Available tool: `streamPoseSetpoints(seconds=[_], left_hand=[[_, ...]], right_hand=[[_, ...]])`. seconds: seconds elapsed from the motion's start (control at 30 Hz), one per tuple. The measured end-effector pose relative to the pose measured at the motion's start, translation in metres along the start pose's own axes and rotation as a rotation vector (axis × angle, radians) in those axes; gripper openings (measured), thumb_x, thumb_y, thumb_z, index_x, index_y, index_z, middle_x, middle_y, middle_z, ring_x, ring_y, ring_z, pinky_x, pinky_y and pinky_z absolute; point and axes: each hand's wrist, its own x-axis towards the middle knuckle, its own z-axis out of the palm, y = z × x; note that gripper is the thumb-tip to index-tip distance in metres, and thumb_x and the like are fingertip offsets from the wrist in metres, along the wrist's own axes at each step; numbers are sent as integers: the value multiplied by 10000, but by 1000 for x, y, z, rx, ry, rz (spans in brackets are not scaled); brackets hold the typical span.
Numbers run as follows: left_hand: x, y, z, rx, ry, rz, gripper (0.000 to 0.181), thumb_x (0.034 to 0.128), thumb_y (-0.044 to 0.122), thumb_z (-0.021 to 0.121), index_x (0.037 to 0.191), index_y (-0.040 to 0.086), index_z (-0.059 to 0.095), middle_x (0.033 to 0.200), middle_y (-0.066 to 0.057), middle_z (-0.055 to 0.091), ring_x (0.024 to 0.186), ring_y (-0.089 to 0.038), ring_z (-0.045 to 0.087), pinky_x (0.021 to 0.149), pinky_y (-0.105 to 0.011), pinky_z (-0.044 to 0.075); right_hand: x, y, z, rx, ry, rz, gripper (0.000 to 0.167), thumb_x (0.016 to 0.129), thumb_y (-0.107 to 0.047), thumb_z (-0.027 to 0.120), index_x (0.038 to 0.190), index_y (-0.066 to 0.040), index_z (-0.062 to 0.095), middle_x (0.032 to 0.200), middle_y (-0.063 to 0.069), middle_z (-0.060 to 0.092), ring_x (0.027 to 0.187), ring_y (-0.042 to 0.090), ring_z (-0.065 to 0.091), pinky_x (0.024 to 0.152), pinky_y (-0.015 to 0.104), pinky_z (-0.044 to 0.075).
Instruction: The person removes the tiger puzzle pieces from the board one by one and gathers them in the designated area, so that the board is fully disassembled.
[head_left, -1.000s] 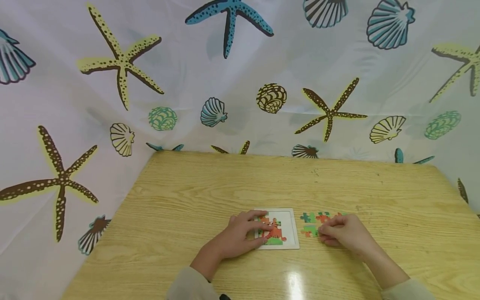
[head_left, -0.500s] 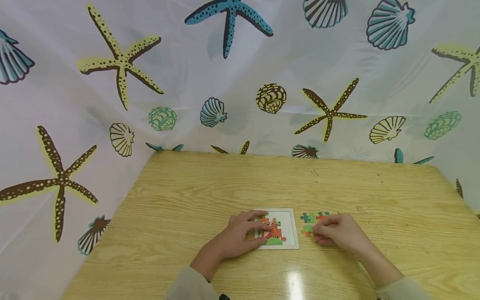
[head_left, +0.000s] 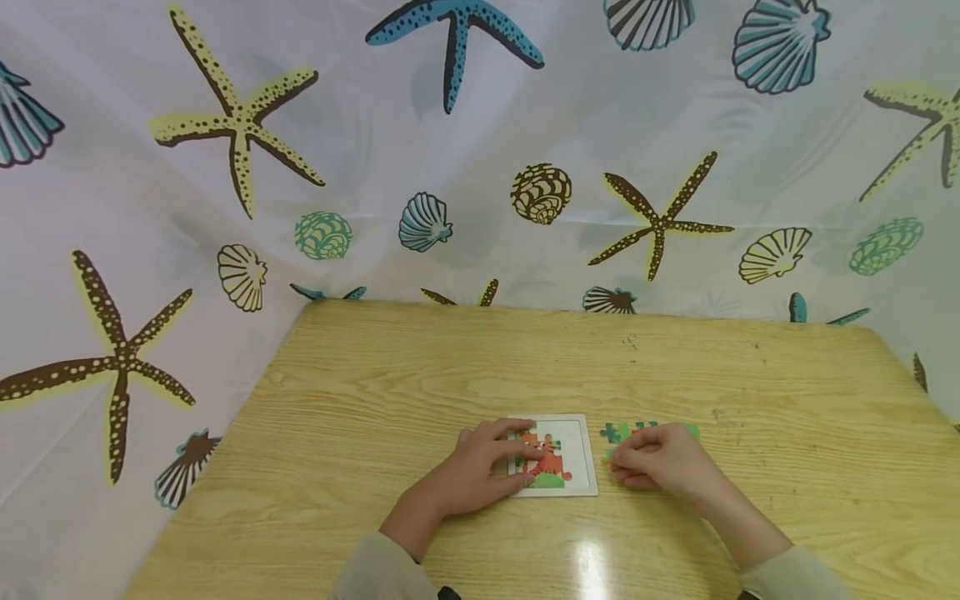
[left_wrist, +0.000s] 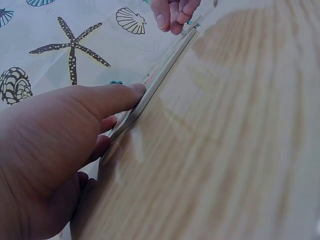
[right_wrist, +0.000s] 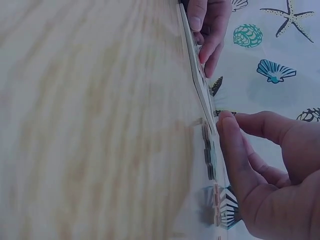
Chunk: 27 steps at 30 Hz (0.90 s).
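The left hand [head_left: 480,467] rests with spread fingers on the left part of a white-rimmed puzzle tray [head_left: 592,467]. Orange and green pieces [head_left: 551,462] fill part of that tray; its right strip is bare white. In the left wrist view the thumb of the left hand [left_wrist: 55,145] lies on the tray's edge [left_wrist: 162,75]. Just right of the tray, the right hand [head_left: 667,462] is over loose pieces [head_left: 611,432], partly covering them. Thumb and index tips of the right hand [right_wrist: 275,180] meet above pieces [right_wrist: 209,155] in the right wrist view; whether they pinch one is unclear.
The wooden table [head_left: 420,358] extends around the tray and pieces. Behind it and at its left hangs a white cloth [head_left: 480,167] printed with starfish and shells. Another green piece [head_left: 693,431] lies beyond the right hand, near its knuckles.
The right hand has slid a little to the left over the loose pieces, uncovering a green piece at the right and covering more of the lower ones. The left hand has stayed put.
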Motion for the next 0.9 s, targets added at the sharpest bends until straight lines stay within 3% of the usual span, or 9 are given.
streamPoseSetpoints(seconds=[0.9], left_hand=[[0,1,-1,4,17,8,294,963,342,673,1246,274,710,1560,30,418,1448,-291,354,1075,-593,234]], right_hand=[[10,-9,27,-30,-50,-4,247,918,-99,719,1057,99,670,895,118,755,774,140,707,726,312,611]])
